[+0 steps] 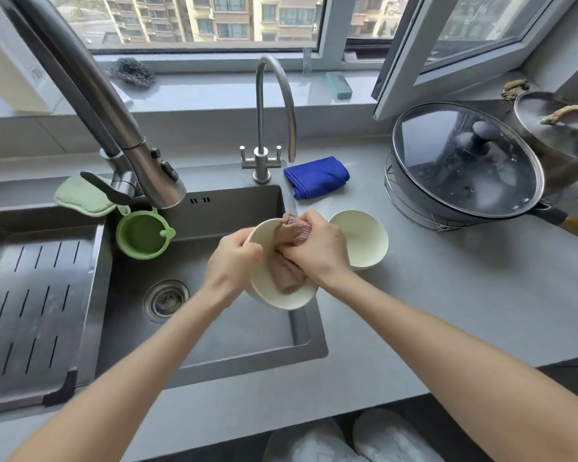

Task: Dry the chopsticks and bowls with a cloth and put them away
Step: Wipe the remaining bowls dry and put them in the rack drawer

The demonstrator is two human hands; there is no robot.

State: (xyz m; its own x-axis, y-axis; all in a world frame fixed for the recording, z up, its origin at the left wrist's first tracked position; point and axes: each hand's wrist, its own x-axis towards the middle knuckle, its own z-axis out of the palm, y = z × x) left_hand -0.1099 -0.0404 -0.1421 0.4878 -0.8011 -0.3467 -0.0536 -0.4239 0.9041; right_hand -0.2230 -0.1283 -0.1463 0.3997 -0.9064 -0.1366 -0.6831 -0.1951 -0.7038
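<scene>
1. Both bare forearms reach in from the bottom edge and meet over the right rim of the sink [309,331].
2. At far left, a slotted steel drain tray [30,311] sits in the sink, with a green pad [82,198] on the ledge behind it.
3. Next, a green strainer cup [142,235] hangs below the big pull-down faucet [141,168].
4. Left hand [232,258]: its fingers are curled shut on the rim of a cream bowl [264,291], held tilted above the sink edge.
5. Right hand [317,248]: its fingers are clenched around a pinkish-brown cloth [286,273], pressed inside that bowl.
6. Just right, partly behind the right hand, a second cream bowl [367,238] rests on the grey table [447,295].
7. Behind it lies a folded blue cloth [316,176].
8. Far right, a lidded wok [464,165] sits on a wire stand.
</scene>
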